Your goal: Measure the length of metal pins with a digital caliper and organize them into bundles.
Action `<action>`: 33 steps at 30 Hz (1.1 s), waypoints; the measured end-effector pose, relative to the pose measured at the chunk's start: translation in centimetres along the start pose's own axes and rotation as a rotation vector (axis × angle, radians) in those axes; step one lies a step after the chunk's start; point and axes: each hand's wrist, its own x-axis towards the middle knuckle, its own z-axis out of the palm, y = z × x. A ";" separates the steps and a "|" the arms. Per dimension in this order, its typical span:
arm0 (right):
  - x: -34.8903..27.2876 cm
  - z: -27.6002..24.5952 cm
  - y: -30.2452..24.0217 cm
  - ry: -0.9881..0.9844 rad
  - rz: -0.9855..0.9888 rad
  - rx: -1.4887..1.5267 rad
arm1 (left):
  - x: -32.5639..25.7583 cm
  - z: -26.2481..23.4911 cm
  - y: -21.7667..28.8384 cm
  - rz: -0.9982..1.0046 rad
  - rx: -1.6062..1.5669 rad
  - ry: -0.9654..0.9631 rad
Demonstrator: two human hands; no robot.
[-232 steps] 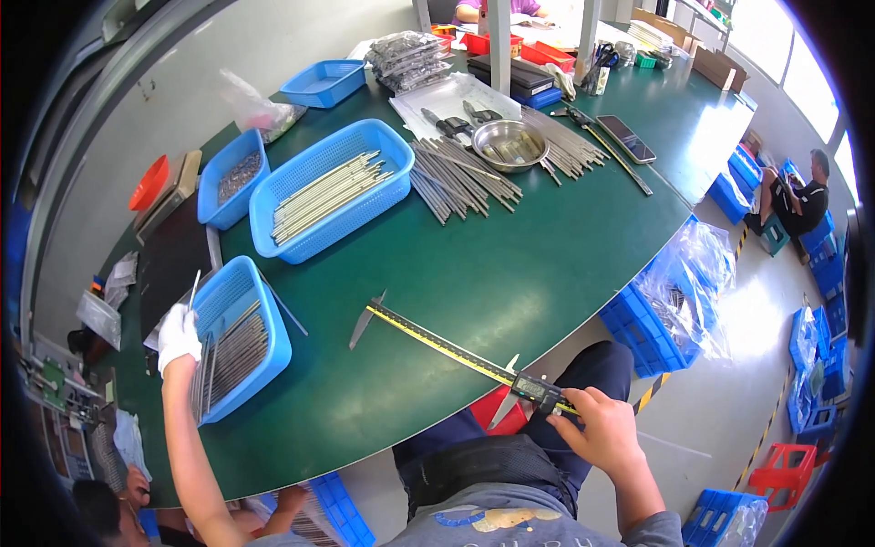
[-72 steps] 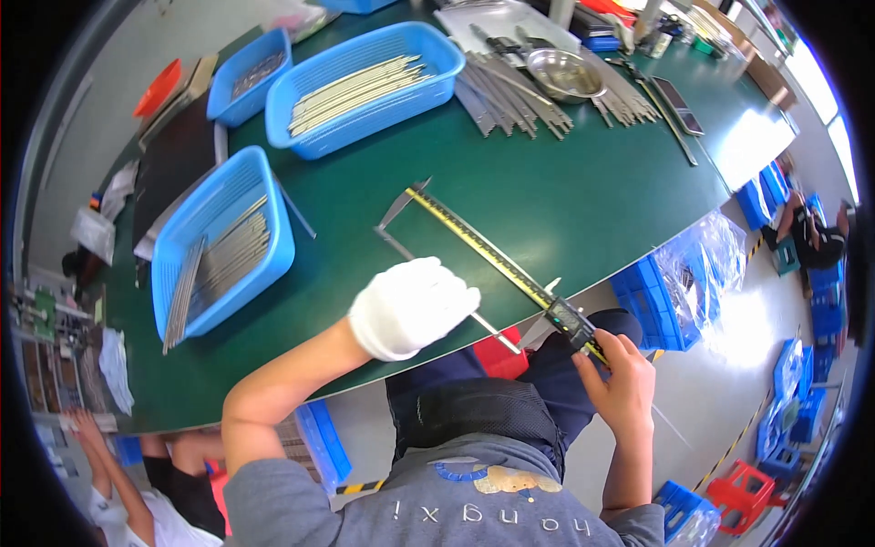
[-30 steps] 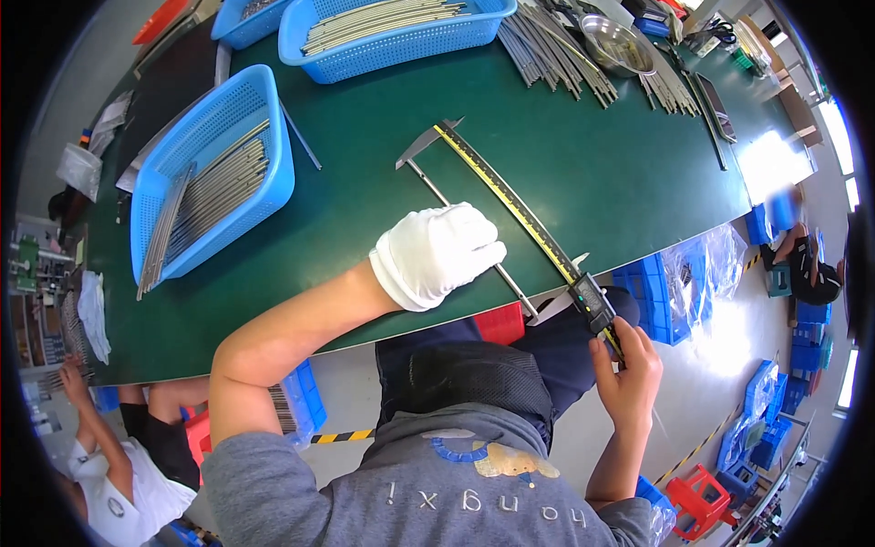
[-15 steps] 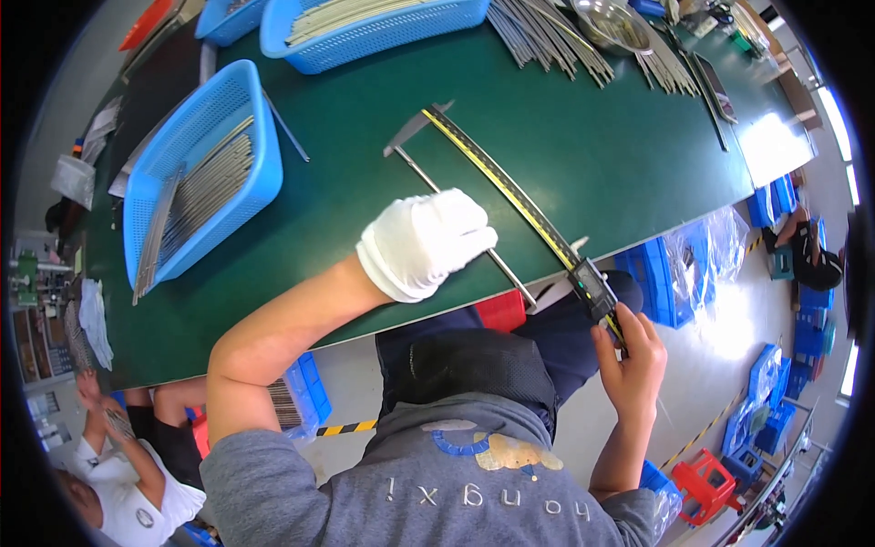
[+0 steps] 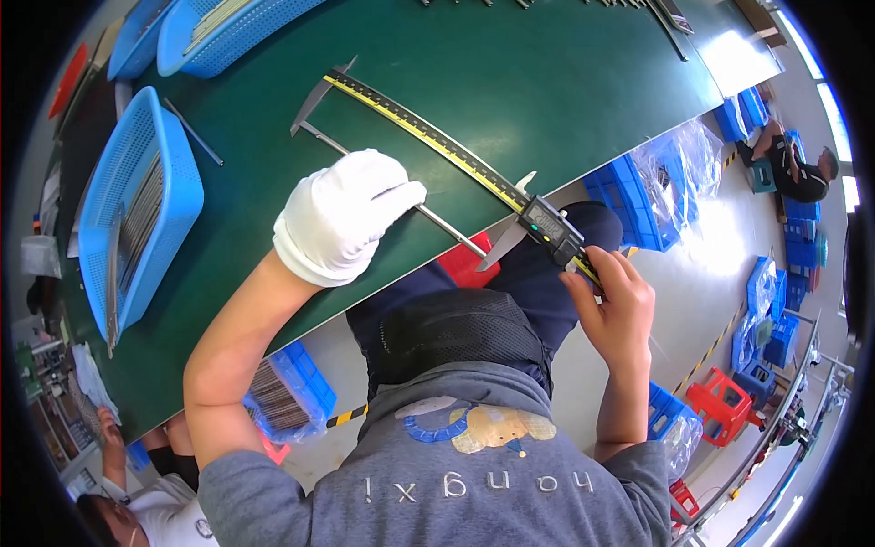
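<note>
My left hand (image 5: 342, 214), in a white glove, is closed around a thin metal rod (image 5: 448, 226) above the green table. A long digital caliper (image 5: 424, 135) with a black and yellow scale lies alongside the rod, its jaws spread wide. The rod's far end is at the fixed jaw (image 5: 312, 106); its near end is by the sliding jaw (image 5: 503, 244), and whether they touch I cannot tell. My bare right hand (image 5: 622, 305) grips the caliper's near end, just below its display unit (image 5: 551, 228), beyond the table edge.
A blue basket (image 5: 187, 182) with metal rods stands on the green table (image 5: 510, 73) at left. Another blue basket (image 5: 173, 55) is behind it. One loose rod (image 5: 193, 132) lies beside the nearer basket. Blue crates (image 5: 629, 205) and a red stool (image 5: 720, 406) are right. Other people sit nearby.
The view has shifted, so baskets, hands and caliper appear farther left, and the rods at the back are mostly out of frame. Both hands keep their holds on the rod and caliper.
</note>
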 end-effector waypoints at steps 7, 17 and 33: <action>0.0 0.3 0.1 0.006 -0.008 -0.024 | 0.3 -0.4 0.0 0.042 -0.039 -0.046; -0.1 0.2 -0.2 -0.032 -0.014 -0.038 | 1.4 -1.0 0.7 0.031 -0.112 -0.106; 0.2 0.1 -0.2 -0.089 0.000 -0.007 | 1.0 -1.2 0.9 0.134 0.095 -0.222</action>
